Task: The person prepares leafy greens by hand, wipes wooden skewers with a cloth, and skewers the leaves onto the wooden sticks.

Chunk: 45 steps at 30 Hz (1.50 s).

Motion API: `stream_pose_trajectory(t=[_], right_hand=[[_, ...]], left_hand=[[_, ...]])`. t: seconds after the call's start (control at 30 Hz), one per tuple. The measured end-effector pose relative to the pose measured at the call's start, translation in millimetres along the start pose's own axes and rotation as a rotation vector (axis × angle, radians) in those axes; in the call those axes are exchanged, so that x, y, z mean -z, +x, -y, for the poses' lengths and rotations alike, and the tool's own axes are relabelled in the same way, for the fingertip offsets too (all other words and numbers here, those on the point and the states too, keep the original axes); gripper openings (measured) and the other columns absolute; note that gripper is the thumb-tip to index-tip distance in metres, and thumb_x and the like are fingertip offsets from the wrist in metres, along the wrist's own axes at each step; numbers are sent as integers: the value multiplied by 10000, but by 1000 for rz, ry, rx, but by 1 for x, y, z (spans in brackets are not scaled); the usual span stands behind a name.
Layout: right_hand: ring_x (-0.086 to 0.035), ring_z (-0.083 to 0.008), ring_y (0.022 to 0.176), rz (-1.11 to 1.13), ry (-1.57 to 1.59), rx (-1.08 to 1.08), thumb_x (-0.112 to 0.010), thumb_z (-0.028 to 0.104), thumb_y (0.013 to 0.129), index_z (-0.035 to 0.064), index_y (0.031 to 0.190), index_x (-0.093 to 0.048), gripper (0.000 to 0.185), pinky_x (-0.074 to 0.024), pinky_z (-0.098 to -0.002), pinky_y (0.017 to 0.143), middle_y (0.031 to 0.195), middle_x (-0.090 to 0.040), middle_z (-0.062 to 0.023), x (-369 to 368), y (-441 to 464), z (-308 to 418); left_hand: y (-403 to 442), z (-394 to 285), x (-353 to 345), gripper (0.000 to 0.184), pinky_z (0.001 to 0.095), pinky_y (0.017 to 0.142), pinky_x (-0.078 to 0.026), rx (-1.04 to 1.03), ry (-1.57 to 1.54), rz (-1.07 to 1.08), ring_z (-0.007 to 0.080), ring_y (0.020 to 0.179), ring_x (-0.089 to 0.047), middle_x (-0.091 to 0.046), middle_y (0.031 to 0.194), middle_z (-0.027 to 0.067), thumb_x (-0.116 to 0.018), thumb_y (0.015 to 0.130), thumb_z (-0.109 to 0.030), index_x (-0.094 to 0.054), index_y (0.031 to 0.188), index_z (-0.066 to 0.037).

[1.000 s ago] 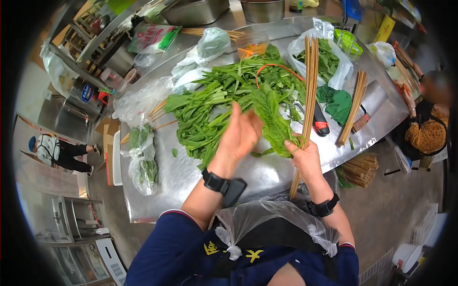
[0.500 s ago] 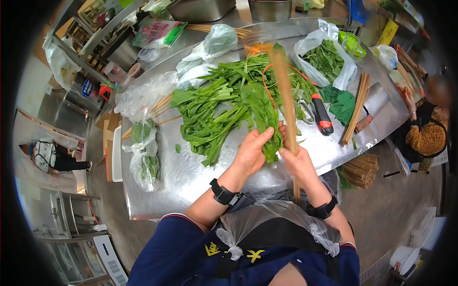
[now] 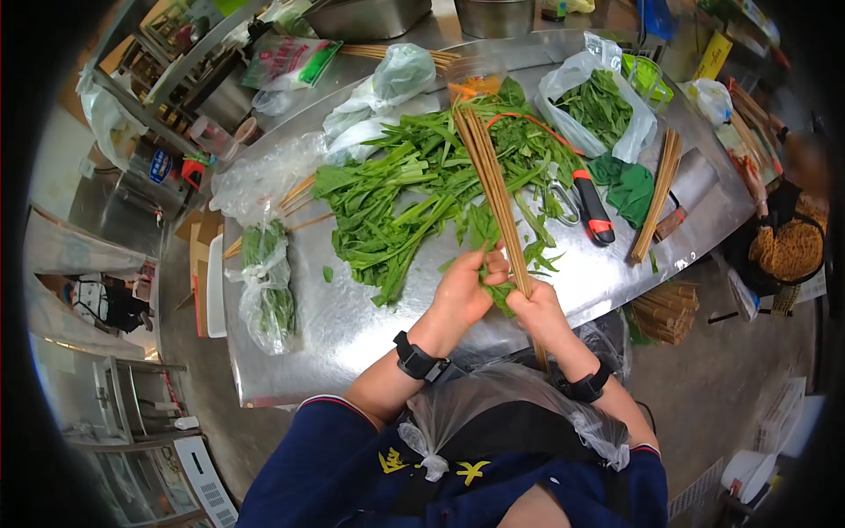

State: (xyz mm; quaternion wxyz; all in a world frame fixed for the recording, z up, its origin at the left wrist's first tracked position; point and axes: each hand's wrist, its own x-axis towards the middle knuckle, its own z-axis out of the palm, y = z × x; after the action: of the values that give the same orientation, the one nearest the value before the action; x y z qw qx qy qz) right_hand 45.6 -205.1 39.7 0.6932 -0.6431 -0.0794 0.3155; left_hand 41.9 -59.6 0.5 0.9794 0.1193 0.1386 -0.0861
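Note:
My left hand (image 3: 466, 286) is closed on a leafy green (image 3: 481, 227), which sticks out above and below the fingers. My right hand (image 3: 539, 315) grips a bundle of thin bamboo skewers (image 3: 493, 180), slanting up and left, with its lower ends reaching down past my wrist. Both hands are close together at the near edge of the steel table (image 3: 326, 356). Just beyond them spreads a large pile of long leafy greens (image 3: 387, 198). Whether my right fingertips also touch the leaf I cannot tell.
A black-and-orange handled tool (image 3: 593, 209) lies right of the pile, beside a green cloth (image 3: 625, 189) and more skewers (image 3: 657, 195). Bagged greens stand in a white plastic bag (image 3: 642, 132) behind; another bag of greens (image 3: 266, 286) lies left. A person (image 3: 792, 238) is at far right.
The skewer bundle's top has swung to the left. The leaf that stood tall in my left hand is now lower and bunched in the fingers.

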Motion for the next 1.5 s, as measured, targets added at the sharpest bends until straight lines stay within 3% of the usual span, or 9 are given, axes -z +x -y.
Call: stream_pose_trajectory(t=[0.1,0.23,0.43,0.6,0.77,0.9,1.1,1.2,1.5], right_hand=[[-438,-35,602,77,-57,42,-478,62,759,36,958,-611,241,-369,-204,538,702,-540,21,1,0,-7],[-436,-30,619,-60,-145,169,-545,95,774,27,956,-610,205,-380,-198,559,696,-534,32,22,12,-4],[-568,-332,807,-276,-906,622,-554,187,805,-12,1048,-553,314,-449,-348,699,928,-572,-212,62,45,-1],[-580,-331,774,-165,-730,297,-521,164,816,30,1094,-539,309,-466,-359,689,884,-589,-188,60,14,8],[-581,-265,670,262,-1202,515,-551,145,784,113,991,-592,213,-471,-358,574,713,-547,-105,58,-8,-9],[-574,-235,659,166,-1327,693,-586,134,710,118,922,-595,213,-470,-347,548,737,-517,-61,24,14,-12],[-570,-231,842,38,-916,587,-634,161,715,33,999,-576,317,-471,-291,700,980,-577,-106,30,24,1],[-556,-174,885,-6,-165,309,-651,174,752,10,1030,-565,334,-460,-267,710,996,-587,-99,16,19,28],[-547,-55,725,-81,224,220,-586,91,830,-13,956,-592,164,-439,-190,676,839,-616,-16,16,14,19]], left_hand=[[5,-23,26,195,180,494,-308,82,-386,10,91,597,-378,-404,700,6,-428,898,-111,-436,1044,18],[-22,-55,-22,105,214,524,-349,-215,-27,-51,109,621,-400,-443,720,17,-453,872,-74,-450,953,-8],[-52,-75,-25,194,270,610,-423,-546,353,-126,188,765,-493,-517,853,83,-438,887,-112,-445,1065,-35],[-69,-68,-26,266,356,744,-457,-570,428,-237,213,898,-542,-551,1003,113,-425,895,-137,-438,1133,-20],[-79,-65,-34,285,359,827,-446,-544,498,-229,195,934,-547,-557,1052,85,-448,884,-126,-458,1146,-15],[-65,-48,-36,285,329,854,-435,-455,564,-152,172,946,-547,-561,1073,74,-488,854,-70,-485,1133,-10],[-59,-34,-42,278,287,843,-436,-432,671,-108,148,941,-552,-581,1032,69,-534,821,-23,-512,1098,-9],[-53,-22,-47,256,282,824,-439,-484,807,-87,135,916,-553,-595,992,58,-555,812,-17,-532,1067,-10],[-55,-10,-49,215,276,760,-467,-335,729,-47,135,868,-574,-599,970,76,-478,887,-125,-541,1024,28]])
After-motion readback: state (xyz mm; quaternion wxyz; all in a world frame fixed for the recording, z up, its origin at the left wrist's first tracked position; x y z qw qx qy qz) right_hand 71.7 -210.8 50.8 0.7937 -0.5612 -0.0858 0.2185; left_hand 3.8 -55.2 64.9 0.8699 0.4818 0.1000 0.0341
